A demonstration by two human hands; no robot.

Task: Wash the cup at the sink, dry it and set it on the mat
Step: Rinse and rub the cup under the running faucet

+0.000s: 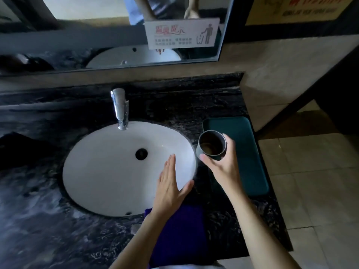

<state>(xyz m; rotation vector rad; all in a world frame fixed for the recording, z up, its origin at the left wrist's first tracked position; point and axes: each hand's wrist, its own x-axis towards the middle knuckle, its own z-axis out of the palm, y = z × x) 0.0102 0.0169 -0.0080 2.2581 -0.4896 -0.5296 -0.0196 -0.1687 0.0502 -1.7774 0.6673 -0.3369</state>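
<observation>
My right hand grips a dark metal cup from the side, upright, with its mouth facing up and a brownish inside. The cup hovers between the white oval sink and the dark green mat, at the mat's left edge. Flat and empty, my left hand hangs over the sink's right front rim with its fingers together and its thumb spread. A chrome tap stands behind the sink; no water is visible running. A purple cloth lies on the counter under my left forearm.
The dark marble counter surrounds the sink and ends just right of the mat, with tiled floor beyond. A mirror with a white notice card runs along the back wall. A dark shape sits at the far left.
</observation>
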